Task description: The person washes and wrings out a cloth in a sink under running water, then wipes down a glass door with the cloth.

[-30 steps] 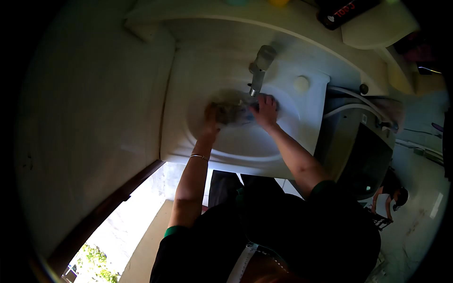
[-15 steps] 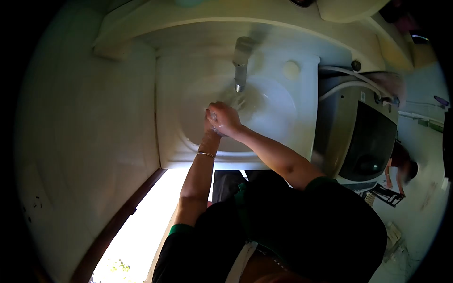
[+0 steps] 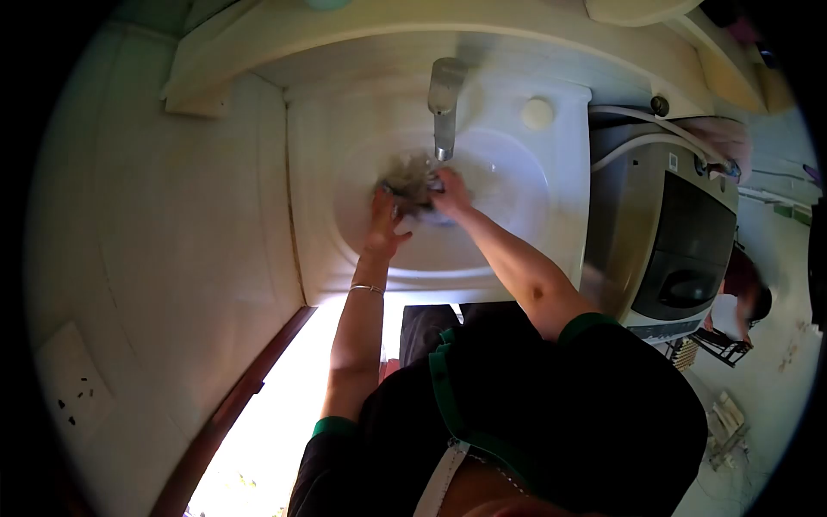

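In the white sink basin (image 3: pixel 517 198), a crumpled greyish cloth (image 3: pixel 415 183) lies below the metal faucet (image 3: pixel 443 108); its details are blurred. My left hand (image 3: pixel 384 222) touches the cloth's left side, its thumb spread away from the fingers. On the cloth's right side, the curled fingers of my right hand (image 3: pixel 450 193) grip it near the spout. The underside of the cloth and some fingertips are hidden.
A round pale object (image 3: pixel 537 113) sits on the sink's back right corner. Right of the sink stands a machine with a dark lid (image 3: pixel 689 250), hoses (image 3: pixel 642 142) behind it. Another person (image 3: pixel 743 289) is at the far right. A shelf (image 3: pixel 379 26) runs above.
Half a second ago my hands were clasped together at the left of the basin. Now they are apart, with the cloth visible between them. The camera view has shifted slightly.
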The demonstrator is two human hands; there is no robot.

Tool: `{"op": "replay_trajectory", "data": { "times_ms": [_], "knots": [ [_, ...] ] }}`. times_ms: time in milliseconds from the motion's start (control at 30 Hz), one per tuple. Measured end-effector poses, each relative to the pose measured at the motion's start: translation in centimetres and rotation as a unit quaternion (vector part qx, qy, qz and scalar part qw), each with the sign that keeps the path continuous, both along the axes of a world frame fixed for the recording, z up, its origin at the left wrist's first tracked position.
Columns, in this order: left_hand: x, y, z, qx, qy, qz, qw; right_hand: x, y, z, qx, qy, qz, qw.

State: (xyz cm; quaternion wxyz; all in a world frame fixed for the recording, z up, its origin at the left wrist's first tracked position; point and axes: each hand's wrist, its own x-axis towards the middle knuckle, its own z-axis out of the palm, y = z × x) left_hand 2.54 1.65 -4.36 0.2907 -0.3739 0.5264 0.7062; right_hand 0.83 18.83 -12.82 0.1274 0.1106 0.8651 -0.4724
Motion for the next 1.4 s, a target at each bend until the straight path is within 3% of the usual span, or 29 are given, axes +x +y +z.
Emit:
{"op": "replay_trajectory", "data": {
  "times_ms": [33,67,100,133,167,233,367,433,467,633,700,733,767,800,833,867,900,933,967,1000,1100,1133,1267,1400],
  "knots": [
    [-0.7,-0.2,-0.3,0.0,0.001,-0.004,1.0,-0.2,-1.7,1.0,-0.102,-0.012,0.004,0.995],
    [-1.2,-1.0,-1.2,0.09,-0.041,0.004,0.995,0.2,-3.4,2.9,-0.202,-0.025,0.007,0.979],
    [-1.7,-1.7,-2.4,0.18,-0.083,0.014,0.98,0.9,-4.9,5.6,-0.188,0.069,0.044,0.979],
    [-1.2,-2.6,-5.4,0.313,0.036,0.086,0.945,1.8,-6.0,9.2,-0.171,0.161,0.082,0.968],
    [-0.9,-2.4,-5.3,0.314,0.034,0.084,0.945,2.3,-6.4,12.9,-0.126,0.189,0.136,0.964],
    [0.1,-1.9,-4.6,0.305,0.088,0.123,0.94,2.9,-6.9,17.1,-0.13,0.125,0.134,0.974],
    [0.9,-1.0,-2.9,0.288,0.169,0.174,0.926,2.0,-6.8,14.3,-0.093,0.217,0.129,0.963],
    [0.8,-0.4,-1.5,0.271,0.104,0.166,0.942,1.8,-6.4,13.6,-0.031,0.212,0.122,0.969],
    [0.9,0.0,-0.8,0.177,0.071,0.139,0.972,1.3,-6.1,13.2,-0.033,0.142,0.105,0.984],
    [0.6,-0.9,0.3,0.113,0.104,0.073,0.985,1.0,-4.3,13.6,-0.049,0.116,0.053,0.991],
    [0.8,-2.7,0.1,0.145,0.179,0.072,0.971,0.3,-1.9,12.6,-0.082,-0.042,0.076,0.993],
    [0.6,-3.1,2.4,0.123,0.182,0.062,0.974,0.5,0.3,15.9,-0.042,-0.105,0.186,0.976],
    [0.5,-3.6,3.8,0.121,0.184,0.066,0.973,1.3,2.5,16.3,-0.001,-0.051,0.309,0.95],
    [0.6,-4.1,4.9,0.092,0.191,0.047,0.976,1.6,4.1,17.6,0.005,0.005,0.359,0.933],
    [0.4,-4.4,5.9,0.063,0.197,0.027,0.978,0.9,5.0,21.8,0.011,-0.052,0.349,0.936],
    [0.2,-4.5,6.9,0.053,0.204,0.006,0.978,0.0,5.5,24.5,0.045,-0.018,0.306,0.951],
    [0.1,-4.2,8.1,0.052,0.206,0.008,0.977,-1.0,5.6,27.5,0.112,0.087,0.213,0.967],
    [0.0,-3.8,9.3,-0.012,0.19,-0.027,0.981,-1.9,5.3,29.1,0.106,0.228,0.111,0.961],
    [-0.1,-3.4,10.0,-0.077,0.172,-0.061,0.98,-3.5,4.9,29.9,0.144,0.365,0.056,0.918],
    [-0.2,-3.3,10.1,-0.08,0.177,-0.057,0.979,-5.0,4.9,30.1,0.165,0.416,0.059,0.892],
    [-0.2,-3.5,10.7,-0.047,0.187,0.008,0.981,-6.5,2.8,26.3,0.207,0.402,0.119,0.884],
    [-0.1,-3.6,11.4,-0.029,0.188,0.023,0.982,-5.4,2.5,25.9,0.233,0.353,0.154,0.893],
    [0.1,-4.0,12.7,0.06,0.224,0.071,0.97,-2.6,2.8,25.5,0.233,0.345,0.191,0.889],
    [1.0,-3.7,14.7,0.156,0.247,0.092,0.952,2.8,-0.2,25.0,0.104,0.333,0.244,0.905]
  ]
}}
